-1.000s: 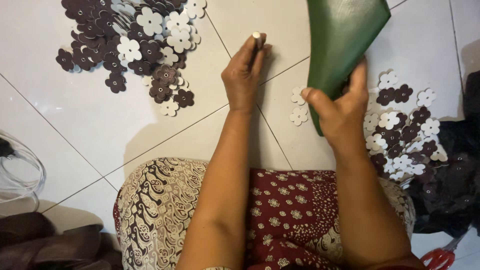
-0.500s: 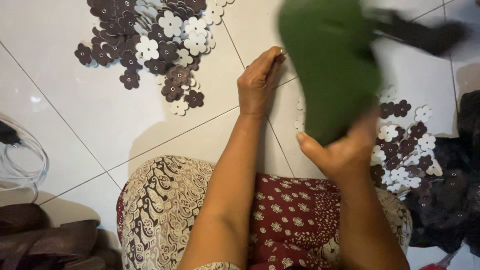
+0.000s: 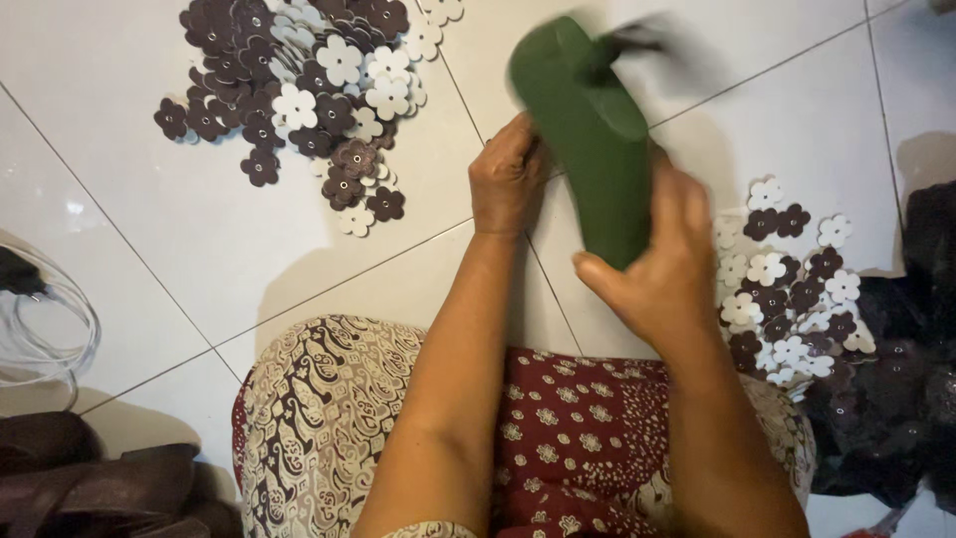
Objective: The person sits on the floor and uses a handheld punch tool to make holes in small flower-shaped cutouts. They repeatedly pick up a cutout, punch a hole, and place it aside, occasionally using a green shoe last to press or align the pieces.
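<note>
Head view: right hand (image 3: 662, 274) grips smooth green sandal sole (image 3: 588, 139) over glossy tiles (image 3: 199, 249).

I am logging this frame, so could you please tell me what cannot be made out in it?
- Head view: the upper end of the green sole-shaped piece is motion-blurred; what is there is unclear.
- What lies under the left hand is hidden by the hand itself.
- The right hand covers the green piece's lower end.
- The dark heap at right is cut off by the edge.

just my head cam looking straight down, pretty close over my lap and the tiled floor (image 3: 139, 249)
</note>
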